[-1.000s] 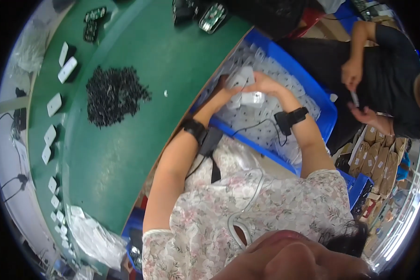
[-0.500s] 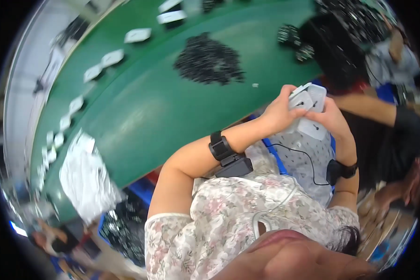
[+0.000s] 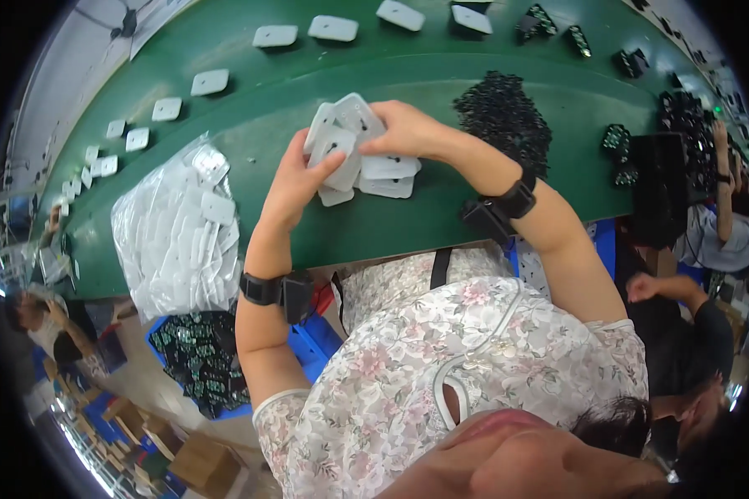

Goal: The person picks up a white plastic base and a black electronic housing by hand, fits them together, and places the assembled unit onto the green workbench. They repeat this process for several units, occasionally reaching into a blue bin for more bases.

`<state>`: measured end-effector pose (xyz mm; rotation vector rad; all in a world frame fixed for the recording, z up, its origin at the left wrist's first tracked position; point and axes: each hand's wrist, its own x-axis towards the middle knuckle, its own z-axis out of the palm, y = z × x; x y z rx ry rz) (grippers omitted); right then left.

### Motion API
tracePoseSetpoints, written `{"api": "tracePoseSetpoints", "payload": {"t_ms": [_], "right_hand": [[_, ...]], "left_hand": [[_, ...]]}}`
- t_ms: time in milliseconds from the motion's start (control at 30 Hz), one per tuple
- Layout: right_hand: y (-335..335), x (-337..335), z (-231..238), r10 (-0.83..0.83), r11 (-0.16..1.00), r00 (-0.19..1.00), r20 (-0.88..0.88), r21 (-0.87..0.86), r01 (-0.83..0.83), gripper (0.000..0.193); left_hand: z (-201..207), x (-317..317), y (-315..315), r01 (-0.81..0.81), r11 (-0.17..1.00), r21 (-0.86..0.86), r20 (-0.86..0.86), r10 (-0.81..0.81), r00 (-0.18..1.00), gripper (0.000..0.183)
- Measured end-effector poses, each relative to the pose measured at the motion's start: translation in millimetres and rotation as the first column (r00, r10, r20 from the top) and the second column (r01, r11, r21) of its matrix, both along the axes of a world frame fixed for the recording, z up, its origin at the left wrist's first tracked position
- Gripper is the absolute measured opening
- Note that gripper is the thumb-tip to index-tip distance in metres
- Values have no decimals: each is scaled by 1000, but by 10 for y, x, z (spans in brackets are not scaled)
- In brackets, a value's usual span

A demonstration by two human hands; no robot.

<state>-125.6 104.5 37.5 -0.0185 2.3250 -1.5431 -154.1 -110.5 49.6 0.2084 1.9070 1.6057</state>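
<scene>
Over the green table, both my hands are closed on a loose, fanned-out bunch of white plastic covers [image 3: 339, 162], flat with rounded corners and small dark marks. My left hand [image 3: 295, 183] grips the bunch from the left, its thumb across the front cover. On the other side, my right hand [image 3: 404, 129] pinches the upper covers by their right edge. More white covers [image 3: 387, 176] show just under my right hand; whether they are held or lie on the table, I cannot tell. A clear plastic bag [image 3: 175, 233] full of similar covers lies left of my left hand.
White covers [image 3: 210, 81] stand spaced in a curved row along the far side of the green table [image 3: 424, 220]. A heap of small black parts [image 3: 503, 121] lies to the right. Below the left edge sits a blue bin [image 3: 200, 358] of circuit boards. Co-workers sit at both sides.
My hands have moved left with the white covers, from the table's front edge at the right to over the tabletop beside the plastic bag. The view has turned too.
</scene>
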Motion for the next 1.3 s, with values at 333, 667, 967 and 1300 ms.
{"api": "tracePoseSetpoints", "payload": {"t_ms": [333, 667, 967, 1300], "right_hand": [[214, 463, 177, -57, 918, 971, -231, 371, 142, 34], [526, 793, 475, 26, 816, 889, -457, 523, 245, 26], [1975, 361, 288, -163, 434, 720, -675, 606, 666, 30], [2509, 528, 370, -200, 312, 895, -399, 840, 444, 44]], "left_hand": [[-73, -62, -406, -131, 916, -380, -601, -137, 787, 36], [40, 59, -526, -340, 762, -551, -802, -371, 468, 35], [-24, -83, -174, -83, 874, -479, -805, -399, 439, 43], [-8, -122, -76, -151, 869, -471, -825, -374, 424, 50]]}}
